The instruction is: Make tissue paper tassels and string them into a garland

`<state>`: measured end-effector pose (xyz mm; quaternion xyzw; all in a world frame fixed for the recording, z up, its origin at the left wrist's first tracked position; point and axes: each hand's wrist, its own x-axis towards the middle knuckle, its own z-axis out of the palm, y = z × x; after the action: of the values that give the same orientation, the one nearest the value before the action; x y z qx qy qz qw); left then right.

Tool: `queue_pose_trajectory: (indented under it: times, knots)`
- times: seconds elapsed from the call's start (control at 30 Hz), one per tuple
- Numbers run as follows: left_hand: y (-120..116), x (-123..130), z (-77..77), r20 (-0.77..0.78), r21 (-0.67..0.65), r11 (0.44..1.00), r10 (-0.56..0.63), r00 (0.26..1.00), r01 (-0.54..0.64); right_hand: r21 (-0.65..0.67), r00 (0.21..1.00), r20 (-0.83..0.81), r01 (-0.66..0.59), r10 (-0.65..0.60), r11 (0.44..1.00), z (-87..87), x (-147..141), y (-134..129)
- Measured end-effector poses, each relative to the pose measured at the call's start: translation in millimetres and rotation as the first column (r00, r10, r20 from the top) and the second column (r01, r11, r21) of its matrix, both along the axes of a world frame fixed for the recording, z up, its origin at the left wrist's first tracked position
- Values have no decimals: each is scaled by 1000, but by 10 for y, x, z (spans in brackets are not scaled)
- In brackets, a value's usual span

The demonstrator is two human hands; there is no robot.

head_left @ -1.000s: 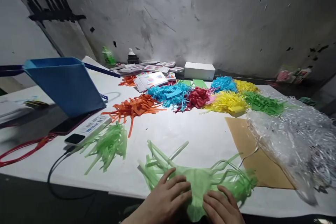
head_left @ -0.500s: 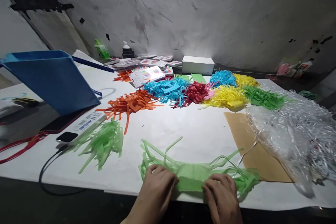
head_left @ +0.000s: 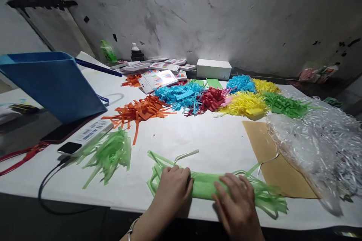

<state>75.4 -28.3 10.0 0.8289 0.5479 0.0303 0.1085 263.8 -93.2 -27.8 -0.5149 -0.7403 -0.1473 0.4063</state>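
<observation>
Scuffed grey wall (head_left: 181,19) at the back, white tabletop (head_left: 183,135) in front, and the green tissue piece (head_left: 205,185) lies right along the near edge, a bit right of middle, fringe sticking out both ends. Looks like it's being folded or rolled into a band.

Hands are apart, with the plain middle between them. Left hand (head_left: 175,182) is curled down tight on the left part, right hand (head_left: 236,199) is on the right part with its fingers loosely spread.

If that's the step, I'd pin one side and smooth with the other, pressing evenly so the band doesn't go skewed. Comb the strips outward first too; they're easy to trap in a fold, and the right-hand fringe seems to overlap the brown sheet (head_left: 256,139). Thin stuff, probably creases and tears easily, so no yanking.

Hard to make out: the left fingertips and whatever they pinch are hidden, the right hand's a bit blurred, and the layers underneath don't show. Bracelet (head_left: 131,229) on the left wrist is cut off at the bottom. Can't read the label on the white power bank (head_left: 87,135) near the left end either.
</observation>
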Motion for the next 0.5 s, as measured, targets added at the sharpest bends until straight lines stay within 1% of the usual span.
queue_pose_trajectory:
  times: [0.03,0.07,0.13,0.17,0.2,0.23,0.3,0.33,0.37,0.4,0.5]
  knots:
    - [10,-14,-4,9,-7,1000,-4,1000,4,-5,996,1,-86,86,996,-20,-18,-11]
    - [19,-34,-9,24,-9,1000,-2,1000,2,-10,991,4,-137,137,991,-46,-36,-13]
    - [23,-89,-22,81,28,1000,12,997,-14,-13,989,17,-149,150,989,-91,-64,-2]
    - [14,-118,-30,125,81,997,0,992,-11,-9,990,21,-140,141,990,-100,-71,5]
    - [-5,-144,-41,175,157,987,-42,984,14,-14,991,26,-133,133,991,-97,-75,9]
    - [-32,-165,-55,218,247,967,-119,969,63,-27,992,25,-125,126,992,-82,-76,8]
    - [-105,-180,-100,261,414,891,-311,914,185,-79,990,14,-141,143,987,-29,-78,-8]
    - [-143,-175,-132,266,464,853,-391,881,239,-99,987,12,-157,159,983,-1,-81,-21]
    - [-179,-167,-169,269,491,826,-444,855,275,-108,984,19,-172,175,979,20,-85,-34]
    - [-207,-158,-211,273,503,812,-475,836,297,-104,982,32,-183,187,978,31,-89,-46]
    - [-239,-170,-340,311,500,810,-498,810,306,-59,979,71,-186,190,981,3,-73,-75]
